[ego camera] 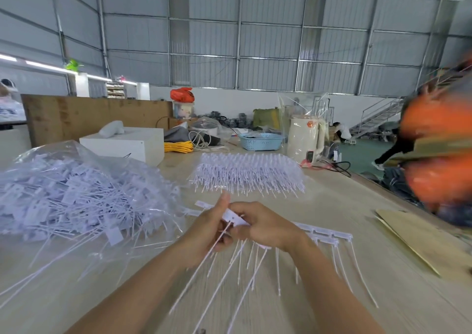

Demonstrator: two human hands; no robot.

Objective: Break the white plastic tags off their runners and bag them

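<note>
Both hands mid-table: left hand (214,227) & right hand (263,225) fingers pinching one white tag (233,217), bag (76,193) to the left.

Two hands are working at the surface (344,206): the left hand (212,229) and the right hand (265,226). One clear bag (76,193) is holding loose tags beyond counting. One stack of runners (249,174) is lying farther back, and one runner (324,234) is resting under the hands. One blue basket (261,141), one white box (127,143), one cream kettle (304,134) and one yellow cable coil (178,146) are sitting beyond.
</note>
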